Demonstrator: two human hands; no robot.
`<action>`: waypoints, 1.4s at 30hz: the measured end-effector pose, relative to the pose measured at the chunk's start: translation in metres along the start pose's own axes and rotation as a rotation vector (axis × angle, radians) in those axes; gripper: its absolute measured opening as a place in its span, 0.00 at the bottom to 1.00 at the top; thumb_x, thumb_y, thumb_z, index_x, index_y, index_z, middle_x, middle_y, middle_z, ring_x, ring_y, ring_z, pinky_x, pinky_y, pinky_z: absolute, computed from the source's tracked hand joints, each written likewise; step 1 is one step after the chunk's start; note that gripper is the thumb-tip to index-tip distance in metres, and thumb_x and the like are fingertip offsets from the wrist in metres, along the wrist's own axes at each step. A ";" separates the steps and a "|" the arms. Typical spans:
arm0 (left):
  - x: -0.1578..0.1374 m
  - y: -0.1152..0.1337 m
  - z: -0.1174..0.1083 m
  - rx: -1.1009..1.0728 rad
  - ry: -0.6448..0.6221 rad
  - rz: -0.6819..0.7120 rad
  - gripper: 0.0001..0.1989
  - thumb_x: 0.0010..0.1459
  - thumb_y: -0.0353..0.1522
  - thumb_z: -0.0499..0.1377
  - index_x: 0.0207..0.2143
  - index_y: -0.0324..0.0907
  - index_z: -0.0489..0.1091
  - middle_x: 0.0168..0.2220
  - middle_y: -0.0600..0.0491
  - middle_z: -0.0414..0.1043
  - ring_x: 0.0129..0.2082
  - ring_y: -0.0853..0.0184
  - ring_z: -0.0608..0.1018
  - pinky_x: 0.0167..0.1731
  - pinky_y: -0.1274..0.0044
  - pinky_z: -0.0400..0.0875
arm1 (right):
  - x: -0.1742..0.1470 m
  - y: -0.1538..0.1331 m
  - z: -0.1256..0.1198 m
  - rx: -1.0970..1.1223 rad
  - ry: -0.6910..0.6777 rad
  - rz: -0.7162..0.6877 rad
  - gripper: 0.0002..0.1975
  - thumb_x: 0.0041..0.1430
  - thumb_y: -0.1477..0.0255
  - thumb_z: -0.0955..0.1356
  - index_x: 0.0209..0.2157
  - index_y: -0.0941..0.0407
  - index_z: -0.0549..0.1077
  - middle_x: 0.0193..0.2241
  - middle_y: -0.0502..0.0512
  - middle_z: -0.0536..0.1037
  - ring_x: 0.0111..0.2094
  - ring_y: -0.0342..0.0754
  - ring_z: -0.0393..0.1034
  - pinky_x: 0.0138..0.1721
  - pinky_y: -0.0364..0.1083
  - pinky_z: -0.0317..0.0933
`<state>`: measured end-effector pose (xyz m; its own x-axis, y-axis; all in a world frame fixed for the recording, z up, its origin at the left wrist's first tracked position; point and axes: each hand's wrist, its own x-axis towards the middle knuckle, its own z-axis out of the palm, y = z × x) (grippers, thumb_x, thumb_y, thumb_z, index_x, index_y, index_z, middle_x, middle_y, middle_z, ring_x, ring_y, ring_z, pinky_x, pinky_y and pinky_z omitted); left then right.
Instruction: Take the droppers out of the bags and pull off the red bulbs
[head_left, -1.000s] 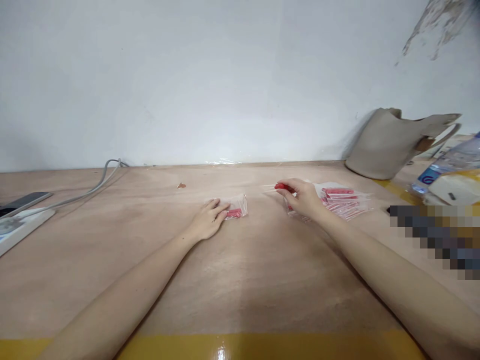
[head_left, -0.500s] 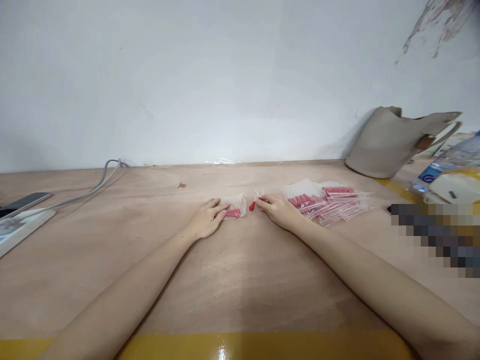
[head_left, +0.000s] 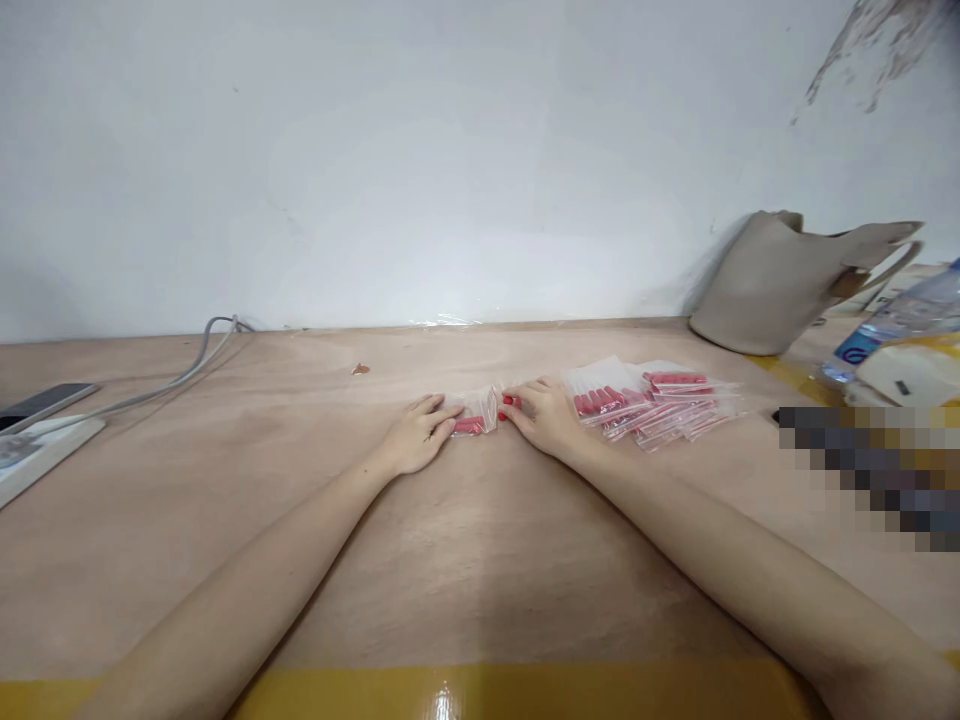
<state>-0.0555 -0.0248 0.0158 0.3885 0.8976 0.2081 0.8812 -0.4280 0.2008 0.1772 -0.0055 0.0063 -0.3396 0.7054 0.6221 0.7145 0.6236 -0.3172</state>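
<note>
A small clear plastic bag (head_left: 487,408) with red stick-like pieces (head_left: 469,425) in it lies flat in the middle of the table. My left hand (head_left: 420,435) holds its left side, thumb and fingers laid over the plastic. Just right of the bag's edge, my right hand (head_left: 546,418) has its thumb and fingertips closed on small red pieces (head_left: 506,402); their exact kind is too small to tell. Right of that hand lies a pile of similar clear bags (head_left: 660,415) with red pieces inside.
A grey-beige handbag (head_left: 757,285) leans by the wall at the right, near a plastic bottle (head_left: 911,320) and a yellow-white package (head_left: 919,372). At the left are a phone (head_left: 52,402), a power strip (head_left: 64,455) and a grey cable (head_left: 169,388). Yellow tape (head_left: 390,690) covers the front edge.
My right hand has moved slightly left, closer to the bag's edge. The red piece that lay beside its fingertips is now at the thumb. My left hand stays on the bag.
</note>
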 end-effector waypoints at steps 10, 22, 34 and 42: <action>0.000 -0.004 0.006 0.011 0.074 -0.099 0.22 0.61 0.41 0.41 0.51 0.47 0.66 0.55 0.50 0.60 0.56 0.59 0.61 0.56 0.66 0.54 | 0.003 0.002 0.010 0.112 -0.093 -0.052 0.13 0.52 0.68 0.68 0.41 0.55 0.71 0.42 0.57 0.73 0.44 0.51 0.64 0.46 0.51 0.56; -0.001 -0.005 0.004 0.009 0.061 -0.082 0.22 0.62 0.41 0.42 0.52 0.47 0.65 0.56 0.50 0.60 0.57 0.59 0.60 0.57 0.67 0.53 | 0.004 -0.002 0.012 0.160 -0.165 -0.110 0.13 0.50 0.80 0.62 0.39 0.58 0.68 0.35 0.56 0.73 0.35 0.45 0.67 0.37 0.44 0.60; -0.002 -0.005 0.005 0.003 0.069 -0.058 0.22 0.62 0.41 0.41 0.51 0.47 0.65 0.55 0.50 0.61 0.57 0.60 0.61 0.56 0.66 0.53 | -0.006 0.005 0.004 0.140 -0.165 -0.148 0.16 0.46 0.82 0.60 0.37 0.59 0.72 0.41 0.60 0.73 0.41 0.49 0.68 0.44 0.47 0.62; -0.001 -0.007 0.006 0.000 0.066 -0.047 0.22 0.62 0.40 0.41 0.53 0.44 0.64 0.56 0.48 0.59 0.57 0.59 0.60 0.57 0.67 0.52 | -0.009 0.002 0.001 0.118 -0.108 -0.128 0.18 0.45 0.77 0.64 0.41 0.58 0.71 0.44 0.61 0.70 0.44 0.51 0.65 0.46 0.49 0.59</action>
<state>-0.0602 -0.0224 0.0087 0.3282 0.9079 0.2606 0.8979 -0.3855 0.2123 0.1811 -0.0105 -0.0002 -0.4912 0.6455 0.5848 0.5868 0.7414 -0.3255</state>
